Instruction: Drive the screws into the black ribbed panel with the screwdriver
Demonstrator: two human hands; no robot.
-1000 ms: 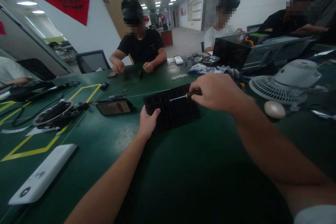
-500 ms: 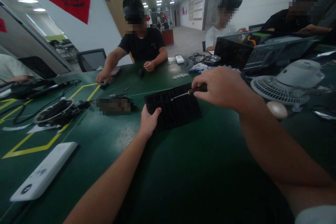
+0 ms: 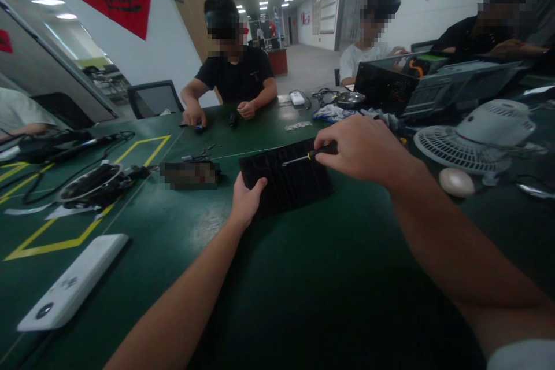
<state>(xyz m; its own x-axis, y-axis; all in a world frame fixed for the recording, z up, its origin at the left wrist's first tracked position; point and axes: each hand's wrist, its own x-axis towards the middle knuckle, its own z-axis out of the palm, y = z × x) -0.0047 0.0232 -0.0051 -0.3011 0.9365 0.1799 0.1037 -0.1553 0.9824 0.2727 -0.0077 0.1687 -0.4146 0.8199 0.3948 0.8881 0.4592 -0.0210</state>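
A flat black ribbed panel (image 3: 290, 182) lies on the green table (image 3: 303, 289) in front of me. My left hand (image 3: 245, 201) grips its near left corner, thumb on top. My right hand (image 3: 362, 147) is closed round the black-and-yellow handle of a small screwdriver (image 3: 303, 157). The thin metal shaft points left and its tip rests on the panel's upper middle.
A white fan (image 3: 477, 136) lies at the right beside a pale oval object (image 3: 456, 181). A white power bank (image 3: 71, 289) sits near left. Cables and a round part (image 3: 89, 184) lie at left. Open computer cases (image 3: 416, 84) stand behind. Three people sit across the table.
My right hand dipped slightly with the screwdriver, tip still on the panel. The person opposite drew an outstretched hand back toward themselves. My left hand has not moved.
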